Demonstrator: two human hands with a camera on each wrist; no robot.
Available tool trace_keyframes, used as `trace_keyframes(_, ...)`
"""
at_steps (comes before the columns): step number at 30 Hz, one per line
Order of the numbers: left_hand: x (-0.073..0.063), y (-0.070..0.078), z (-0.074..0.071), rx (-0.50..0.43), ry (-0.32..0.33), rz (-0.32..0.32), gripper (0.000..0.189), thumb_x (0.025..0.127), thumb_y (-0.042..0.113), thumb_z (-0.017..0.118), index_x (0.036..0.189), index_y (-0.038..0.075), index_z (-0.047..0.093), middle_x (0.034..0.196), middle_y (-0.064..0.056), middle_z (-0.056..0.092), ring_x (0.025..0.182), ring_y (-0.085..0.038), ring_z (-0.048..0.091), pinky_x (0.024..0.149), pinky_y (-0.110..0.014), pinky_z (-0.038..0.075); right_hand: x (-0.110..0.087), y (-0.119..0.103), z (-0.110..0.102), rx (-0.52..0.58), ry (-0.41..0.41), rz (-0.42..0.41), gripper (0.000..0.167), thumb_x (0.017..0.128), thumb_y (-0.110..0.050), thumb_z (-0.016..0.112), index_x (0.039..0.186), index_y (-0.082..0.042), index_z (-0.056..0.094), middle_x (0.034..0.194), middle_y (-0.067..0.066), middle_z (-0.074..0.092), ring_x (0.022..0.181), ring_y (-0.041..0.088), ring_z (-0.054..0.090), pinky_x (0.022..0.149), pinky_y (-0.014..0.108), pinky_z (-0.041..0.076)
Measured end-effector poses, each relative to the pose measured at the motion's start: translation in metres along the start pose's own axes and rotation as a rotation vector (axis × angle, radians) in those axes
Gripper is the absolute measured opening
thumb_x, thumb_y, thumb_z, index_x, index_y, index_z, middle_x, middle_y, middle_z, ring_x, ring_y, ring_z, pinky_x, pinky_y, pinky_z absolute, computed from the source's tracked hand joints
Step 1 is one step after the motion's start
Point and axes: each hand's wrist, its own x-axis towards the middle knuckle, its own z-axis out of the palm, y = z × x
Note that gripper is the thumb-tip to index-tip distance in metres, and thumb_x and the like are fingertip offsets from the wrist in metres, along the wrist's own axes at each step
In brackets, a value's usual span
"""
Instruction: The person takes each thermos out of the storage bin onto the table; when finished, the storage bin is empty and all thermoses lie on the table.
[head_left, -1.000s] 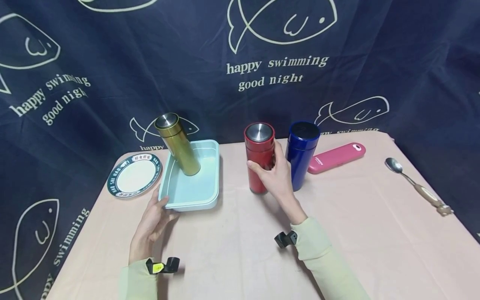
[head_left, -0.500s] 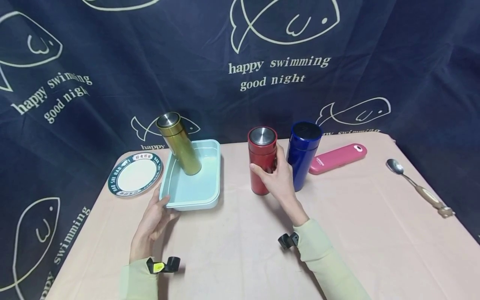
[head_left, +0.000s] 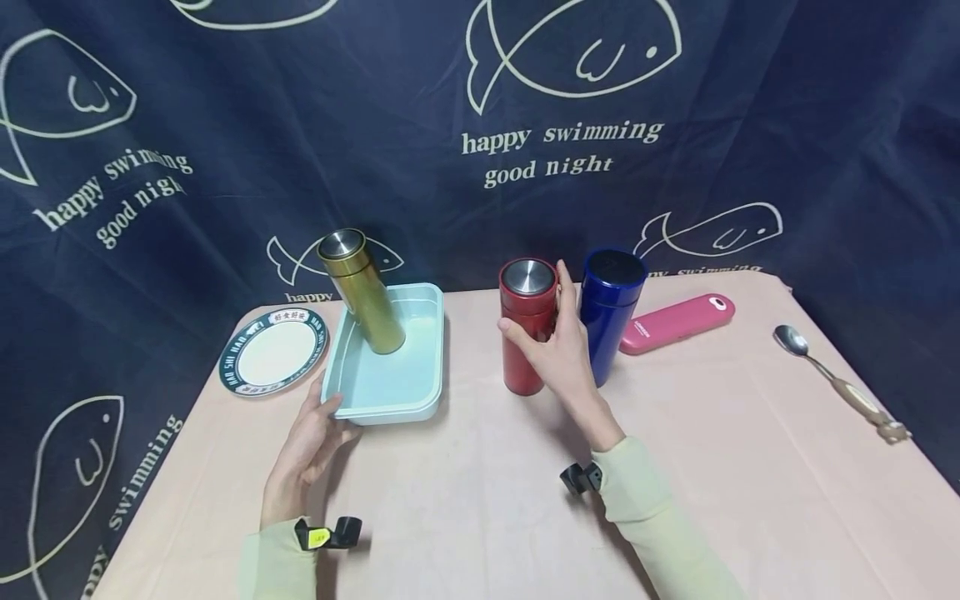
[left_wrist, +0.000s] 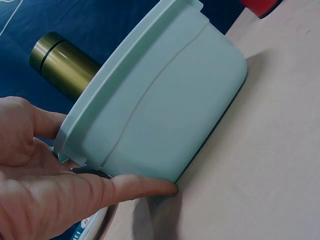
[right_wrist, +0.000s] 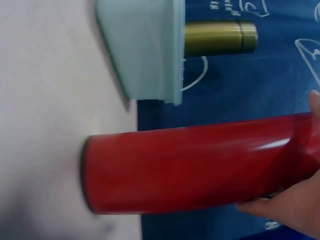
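Observation:
A light blue plastic box (head_left: 384, 385) stands left of centre, and my left hand (head_left: 307, 442) holds its near left corner. In the left wrist view a finger (left_wrist: 145, 187) lies along the box's lower edge. A gold thermos (head_left: 367, 302) leans inside the box against its far left rim, steel lid upward. My right hand (head_left: 566, 358) is around the red thermos (head_left: 517, 354), thumb on its left and index finger stretched up along its right. The red thermos stands upright, its base at the cloth in the right wrist view (right_wrist: 175, 167). Close on its right stands a blue thermos (head_left: 606, 321).
A plate with a dark green patterned rim (head_left: 315, 367) lies left of the box. A pink case (head_left: 678, 325) lies behind and right of the blue thermos. Farther right is a spoon (head_left: 843, 387). A dark blue fish-print curtain (head_left: 420, 167) hangs behind the table.
The red thermos has come down slightly and to the right, close to the blue one. My right index finger has straightened upward. My left hand and the box have stayed in place.

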Motion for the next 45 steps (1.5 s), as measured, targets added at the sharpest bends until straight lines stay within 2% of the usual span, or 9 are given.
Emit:
trace_keyframes(4,-0.001,-0.001,-0.001,-0.029,-0.018,0.013,0.061,0.105,0.015,0.022,0.157,0.027,-0.007,0.163,-0.017,-0.002,0.145,-0.047,0.018,0.109,-0.067,0.025,0.009,-0.014,-0.004,-0.018,0.012,-0.064,0.103,0.082,-0.029,0.08,0.158,-0.027,0.011,0.154,0.009,0.038,0.138,0.021,0.042,0.108,0.046,0.043)
trace_keyframes(9,-0.002,-0.002,-0.001,-0.026,-0.011,0.017,0.061,0.104,0.015,0.022,0.157,0.026,-0.007,0.163,-0.016,-0.002,0.145,-0.046,0.018,0.108,-0.067,0.026,0.023,-0.035,-0.01,-0.027,0.011,-0.15,0.105,0.08,-0.029,0.081,0.158,-0.028,0.01,0.158,0.002,0.032,0.143,0.012,0.032,0.113,0.043,0.037)
trace_keyframes(17,0.001,-0.001,-0.002,-0.011,-0.004,0.016,0.062,0.104,0.014,0.022,0.157,0.028,-0.006,0.164,-0.012,0.0,0.146,-0.044,0.018,0.108,-0.066,0.029,0.048,-0.076,-0.016,0.012,0.043,-0.36,0.104,0.08,-0.023,0.081,0.158,-0.02,0.013,0.158,0.002,0.031,0.144,0.006,0.027,0.119,0.032,0.025)
trace_keyframes(21,0.001,0.001,-0.002,-0.008,-0.004,0.018,0.063,0.103,0.013,0.022,0.157,0.028,-0.007,0.164,-0.011,0.001,0.146,-0.042,0.02,0.107,-0.064,0.032,0.055,-0.094,-0.01,0.039,0.039,-0.405,0.105,0.079,-0.021,0.082,0.158,-0.018,0.013,0.158,0.0,0.031,0.143,0.002,0.026,0.118,0.025,0.023)
trace_keyframes(26,0.0,0.002,-0.001,-0.028,-0.015,0.014,0.062,0.104,0.015,0.021,0.157,0.027,-0.008,0.164,-0.012,-0.001,0.146,-0.044,0.018,0.108,-0.065,0.029,0.057,-0.11,0.008,0.047,0.015,-0.43,0.103,0.08,-0.025,0.082,0.158,-0.017,0.014,0.159,0.0,0.03,0.141,-0.004,0.026,0.117,0.022,0.024)
trace_keyframes(31,0.001,0.0,-0.001,-0.048,-0.011,0.009,0.061,0.105,0.016,0.021,0.157,0.028,-0.007,0.164,-0.011,-0.001,0.146,-0.042,0.017,0.109,-0.065,0.027,0.056,-0.118,0.032,0.066,-0.037,-0.419,0.103,0.08,-0.031,0.081,0.158,-0.018,0.015,0.157,0.0,0.032,0.14,-0.006,0.026,0.116,0.022,0.026)
trace_keyframes(34,0.002,0.0,-0.001,-0.051,-0.009,0.006,0.062,0.104,0.015,0.021,0.157,0.026,-0.009,0.164,-0.012,-0.003,0.147,-0.042,0.015,0.11,-0.066,0.025,0.055,-0.116,0.049,0.085,-0.09,-0.382,0.104,0.08,-0.034,0.081,0.158,-0.022,0.013,0.158,-0.001,0.031,0.141,-0.005,0.026,0.116,0.024,0.027)
trace_keyframes(40,0.002,0.0,0.0,-0.05,0.0,0.0,0.062,0.104,0.015,0.021,0.157,0.026,-0.009,0.164,-0.013,-0.003,0.147,-0.043,0.014,0.11,-0.066,0.025,0.057,-0.102,0.08,0.124,-0.203,-0.236,0.103,0.083,-0.037,0.077,0.158,-0.029,0.008,0.159,-0.002,0.028,0.142,-0.002,0.024,0.117,0.039,0.03)
trace_keyframes(45,0.002,-0.001,0.0,-0.051,-0.004,0.013,0.062,0.104,0.015,0.021,0.157,0.025,-0.008,0.164,-0.013,-0.001,0.146,-0.043,0.016,0.109,-0.067,0.025,0.057,-0.09,0.102,0.164,-0.252,-0.111,0.101,0.084,-0.038,0.076,0.158,-0.031,0.006,0.16,0.001,0.027,0.144,0.003,0.025,0.116,0.042,0.031)
